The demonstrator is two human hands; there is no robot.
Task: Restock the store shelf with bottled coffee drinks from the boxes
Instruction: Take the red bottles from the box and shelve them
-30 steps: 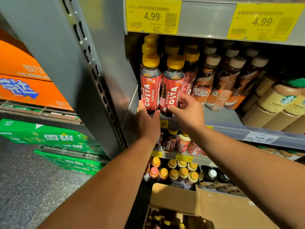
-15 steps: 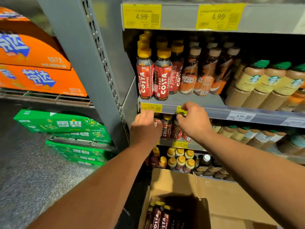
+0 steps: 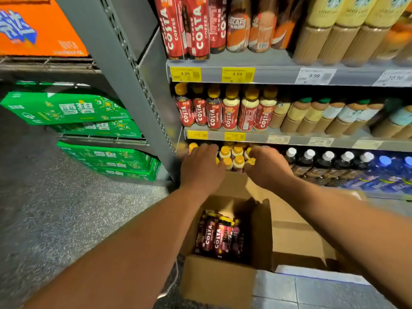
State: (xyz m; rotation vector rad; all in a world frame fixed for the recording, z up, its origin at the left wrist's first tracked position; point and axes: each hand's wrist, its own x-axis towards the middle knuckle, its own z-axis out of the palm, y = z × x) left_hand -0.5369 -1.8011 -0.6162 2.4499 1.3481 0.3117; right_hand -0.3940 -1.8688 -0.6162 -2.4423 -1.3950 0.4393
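Costa coffee bottles [image 3: 219,236] stand packed together in the open cardboard box [image 3: 214,284] on the floor [image 3: 66,208], nearest the camera, with the box flaps turned up around them. A second cardboard box [image 3: 296,237] lies just beside it on the right. Above and beyond the open box, the left hand [image 3: 201,169] and right hand [image 3: 267,169] hang side by side with a gap between them. Both look empty, the fingers loosely bent and pointing towards the shelving, though blur softens the fingertips. They are well apart from the boxed bottles and sit in front of the yellow-capped bottles [image 3: 231,156] on the lowest shelf in view. I cannot tell whether they touch those caps. One level up, a row of red-labelled Costa bottles [image 3: 214,110] fills the left end of the middle shelf [image 3: 256,137]. Farther up, two more Costa bottles [image 3: 187,27] stand at the front of the upper shelf above the yellow price tags [image 3: 185,74]. The step in hand seems to be fetching the next bottles. That calls for lowering both hands into the box opening, closing each round a bottle and lifting clear of the flaps. Which row needs filling is not evident.
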